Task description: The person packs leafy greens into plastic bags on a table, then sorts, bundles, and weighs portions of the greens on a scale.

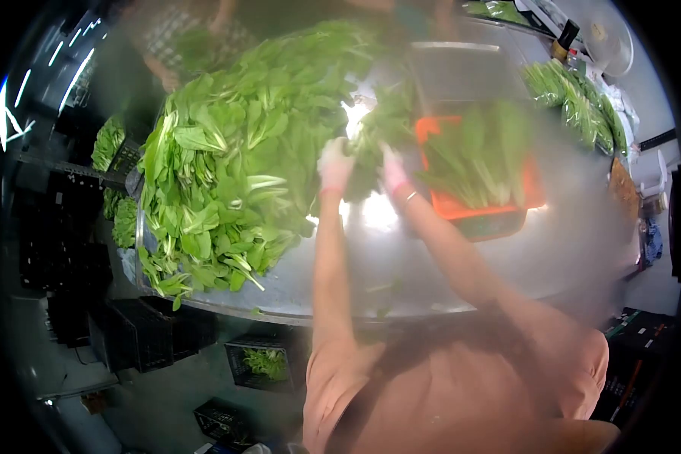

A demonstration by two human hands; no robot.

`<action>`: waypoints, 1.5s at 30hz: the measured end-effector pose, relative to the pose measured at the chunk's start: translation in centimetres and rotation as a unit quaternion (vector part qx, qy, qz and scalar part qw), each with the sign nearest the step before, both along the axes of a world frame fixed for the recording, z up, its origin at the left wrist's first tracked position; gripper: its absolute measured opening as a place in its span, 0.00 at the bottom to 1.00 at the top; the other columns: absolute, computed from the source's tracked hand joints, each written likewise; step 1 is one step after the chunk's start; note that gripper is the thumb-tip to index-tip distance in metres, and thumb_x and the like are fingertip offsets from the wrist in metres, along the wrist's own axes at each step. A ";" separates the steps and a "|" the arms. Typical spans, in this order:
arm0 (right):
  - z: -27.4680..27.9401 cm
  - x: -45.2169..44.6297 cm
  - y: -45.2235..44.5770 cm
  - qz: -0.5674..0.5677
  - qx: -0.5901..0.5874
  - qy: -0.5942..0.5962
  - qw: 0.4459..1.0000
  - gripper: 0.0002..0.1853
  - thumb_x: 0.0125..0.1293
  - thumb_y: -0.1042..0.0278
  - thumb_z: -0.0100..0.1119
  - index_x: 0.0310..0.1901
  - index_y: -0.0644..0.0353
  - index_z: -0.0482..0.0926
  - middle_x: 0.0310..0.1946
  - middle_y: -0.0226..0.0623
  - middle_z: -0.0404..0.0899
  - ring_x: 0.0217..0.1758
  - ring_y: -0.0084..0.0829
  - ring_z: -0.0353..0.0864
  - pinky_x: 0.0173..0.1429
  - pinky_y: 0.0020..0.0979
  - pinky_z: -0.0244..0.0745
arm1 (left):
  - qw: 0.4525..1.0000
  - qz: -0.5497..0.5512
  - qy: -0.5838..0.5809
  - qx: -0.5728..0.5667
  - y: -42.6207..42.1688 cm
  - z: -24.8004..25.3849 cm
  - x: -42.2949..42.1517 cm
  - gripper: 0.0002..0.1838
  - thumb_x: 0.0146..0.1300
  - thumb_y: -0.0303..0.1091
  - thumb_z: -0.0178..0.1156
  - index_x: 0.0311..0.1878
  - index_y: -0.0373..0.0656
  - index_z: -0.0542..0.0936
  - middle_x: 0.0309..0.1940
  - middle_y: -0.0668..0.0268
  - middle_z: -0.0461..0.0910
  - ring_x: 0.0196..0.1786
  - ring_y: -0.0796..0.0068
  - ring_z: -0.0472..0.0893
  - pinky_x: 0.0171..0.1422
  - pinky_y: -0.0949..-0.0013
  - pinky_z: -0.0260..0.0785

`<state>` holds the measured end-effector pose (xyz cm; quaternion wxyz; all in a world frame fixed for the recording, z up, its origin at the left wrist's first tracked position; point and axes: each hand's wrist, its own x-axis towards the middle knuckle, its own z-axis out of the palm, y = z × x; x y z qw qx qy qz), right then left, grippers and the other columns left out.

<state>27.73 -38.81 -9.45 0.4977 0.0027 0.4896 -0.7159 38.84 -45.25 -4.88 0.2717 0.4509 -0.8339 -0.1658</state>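
Both my hands wear pale gloves with pink cuffs and reach out over the metal table [416, 276]. Between them is a bunch of leafy greens [368, 140], its outline soft in the hazy picture. My left hand [336, 163] closes on the bunch from the left, beside a large pile of leafy greens [219, 144]. From the other side my right hand [393, 170] grips it, with the fingers partly hidden by leaves. Just to the right stands an orange tray [536, 189] with long leafy greens [484, 151] lying in it.
Across the table, another person's hand [169, 79] is at the pile's far edge. Bagged greens [579, 102] lie at the right, near a white fan [609, 41]. Below the table edge, a black crate [238, 363] holds some greens. More dark crates [136, 333] stand at the left.
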 end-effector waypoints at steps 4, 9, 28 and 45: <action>1.4 0.2 -1.2 0.087 0.033 0.276 0.957 0.35 0.59 0.48 0.55 0.61 0.68 0.63 0.59 0.48 0.67 0.62 0.40 0.64 0.64 0.37 0.60 | 0.980 -0.024 0.198 -0.028 2.4 5.3 5.9 0.06 0.55 0.21 0.55 0.35 0.37 0.80 0.34 0.59 0.78 0.36 0.67 0.78 0.43 0.72 0.69; 2.7 2.4 2.6 0.090 0.087 0.580 0.805 0.26 0.58 0.54 0.55 0.55 0.61 0.70 0.53 0.47 0.69 0.59 0.45 0.66 0.63 0.38 0.61 | 0.976 0.079 0.201 -0.029 7.1 2.3 8.5 0.07 0.57 0.22 0.55 0.39 0.36 0.79 0.35 0.60 0.79 0.38 0.70 0.78 0.45 0.72 0.70; 6.3 2.4 6.2 0.265 0.144 0.840 0.451 0.11 0.60 0.59 0.52 0.35 0.55 0.80 0.32 0.38 0.77 0.40 0.41 0.74 0.41 0.42 0.68 | 0.834 0.086 0.401 0.368 20.7 -5.8 7.1 0.11 0.63 0.29 0.53 0.45 0.34 0.77 0.37 0.67 0.77 0.34 0.83 0.74 0.39 0.78 0.69; 5.8 3.1 17.3 0.284 -0.125 0.149 0.939 0.18 0.71 0.53 0.40 0.44 0.60 0.73 0.35 0.34 0.77 0.34 0.21 0.76 0.37 0.22 0.74 | 0.743 0.018 0.538 0.397 22.0 -0.1 4.9 0.19 0.62 0.41 0.57 0.48 0.35 0.74 0.40 0.65 0.77 0.38 0.77 0.76 0.39 0.72 0.70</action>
